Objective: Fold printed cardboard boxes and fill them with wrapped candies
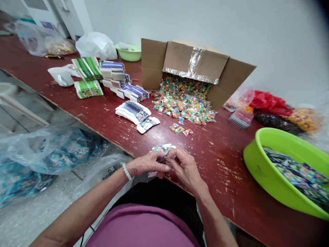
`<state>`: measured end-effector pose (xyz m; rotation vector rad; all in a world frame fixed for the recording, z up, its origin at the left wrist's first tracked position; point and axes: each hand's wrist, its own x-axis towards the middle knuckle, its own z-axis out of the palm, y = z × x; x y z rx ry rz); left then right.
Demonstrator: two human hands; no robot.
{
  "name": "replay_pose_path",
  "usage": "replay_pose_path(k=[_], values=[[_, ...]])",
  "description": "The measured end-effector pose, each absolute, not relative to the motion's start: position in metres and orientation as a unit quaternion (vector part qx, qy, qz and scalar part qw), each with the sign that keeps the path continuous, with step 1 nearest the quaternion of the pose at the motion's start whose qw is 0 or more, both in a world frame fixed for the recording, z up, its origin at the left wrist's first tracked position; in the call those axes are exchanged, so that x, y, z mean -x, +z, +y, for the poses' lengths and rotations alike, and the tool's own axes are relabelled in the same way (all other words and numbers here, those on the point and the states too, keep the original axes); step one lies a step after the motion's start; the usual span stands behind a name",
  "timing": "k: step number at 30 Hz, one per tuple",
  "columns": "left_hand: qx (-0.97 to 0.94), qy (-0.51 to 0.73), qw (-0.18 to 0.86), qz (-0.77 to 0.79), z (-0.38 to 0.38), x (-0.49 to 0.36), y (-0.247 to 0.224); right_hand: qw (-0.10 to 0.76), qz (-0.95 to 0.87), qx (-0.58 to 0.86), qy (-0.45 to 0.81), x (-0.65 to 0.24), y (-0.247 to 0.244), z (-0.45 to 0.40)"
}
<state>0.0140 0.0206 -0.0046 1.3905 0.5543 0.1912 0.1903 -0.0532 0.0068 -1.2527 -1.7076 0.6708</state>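
Note:
Close to my body, at the table's front edge, my left hand [151,163] is closed around a small printed carton [162,148], partly hidden by the fingers. My right hand [183,166] meets it there, thumb and fingers pinched at the carton's near end. Just beyond lie a few small clear packets of colourful candy [177,128]. A stack of flat printed cartons [133,111] rests ahead and to the left, with a few loose flat cartons [148,124] beside it. A large heap of candy packets [185,103] spills from a tipped cardboard box [195,63].
At the right stands a green basin [272,175] holding filled printed cartons. Bundled green cartons [88,88], purple cartons [135,92] and a white mug [61,76] sit at the left. Plastic bags [51,154] fill the floor side. A red bag [269,102] lies behind the basin.

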Motion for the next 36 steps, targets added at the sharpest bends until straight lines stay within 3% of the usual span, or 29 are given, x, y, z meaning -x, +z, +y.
replay_pose_path(k=[9, 15, 19, 25, 32, 36], values=[[-0.66, 0.105, 0.666, 0.332, 0.008, -0.01, 0.001, 0.376, -0.619, 0.464, 0.51, -0.19, 0.011, -0.067], [-0.629, 0.15, 0.663, 0.376, 0.001, -0.01, 0.01, 0.523, -0.509, 0.548, 0.409, -0.186, 0.001, -0.061], [-0.6, 0.17, 0.706, 0.335, -0.005, -0.016, 0.007, 0.497, -0.492, 0.537, 0.472, -0.182, -0.011, -0.058], [-0.649, 0.285, 0.591, 0.386, -0.014, -0.012, -0.005, 0.505, -0.478, 0.565, 0.444, -0.18, -0.013, -0.058], [-0.537, 0.371, 0.662, 0.369, -0.031, -0.014, -0.003, 0.624, -0.344, 0.541, 0.447, -0.166, -0.017, -0.055], [-0.543, 0.376, 0.652, 0.372, -0.031, -0.017, -0.007, 0.623, -0.373, 0.519, 0.451, -0.157, -0.024, -0.057]])
